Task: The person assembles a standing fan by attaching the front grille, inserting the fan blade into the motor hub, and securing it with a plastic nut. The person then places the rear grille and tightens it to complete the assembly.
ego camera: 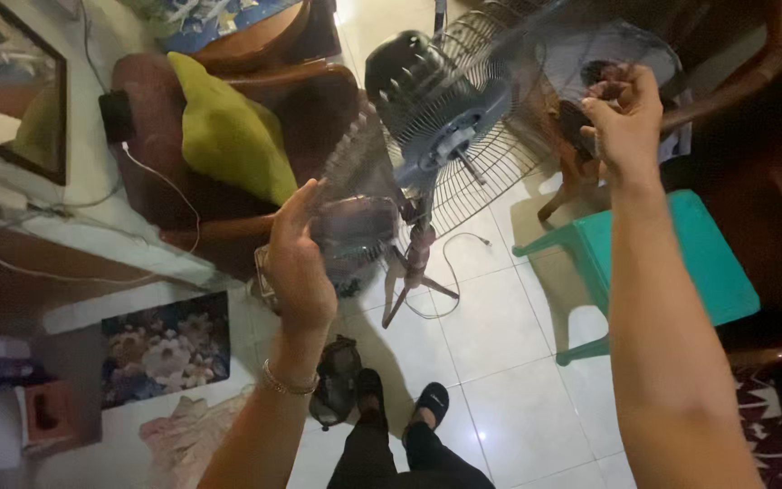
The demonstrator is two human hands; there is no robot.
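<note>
Hands: both raised at a standing fan (436, 145). The left hand (300, 258), at about eight o'clock from the motor, curls round the edge of the translucent blade piece (355, 226), thumb up along its rim. The right hand (626, 118), at two o'clock, is pinched shut on the far edge of the same blurred blade piece, fingers bunched together.
Fan: a grey pedestal model in the middle of the room, tipped toward the person, front grille off, its wire rear guard (491, 172) open to view and the dark motor housing (405, 72) at eleven o'clock of the hub.
Armchair: a brown upholstered chair (165, 181) at nine o'clock of the fan, with a yellow-green cushion (228, 131) lying on its seat.
Stool: a teal plastic stool (708, 263) at four o'clock of the fan, just beside the right forearm.
Floor: pale glossy tiles (518, 380), with a floral mat (169, 349) at seven o'clock.
Stand: the fan's pole meets its crossed feet (414, 285) on the tiles, a thin white cord looping near them.
Feet: the person's black sandals (400, 403) at six o'clock, below the stand.
Bracelet: a thin gold-coloured band (287, 385) on the left wrist.
Charger: a black plug (118, 116) on the chair arm, with a white cable trailing down.
</note>
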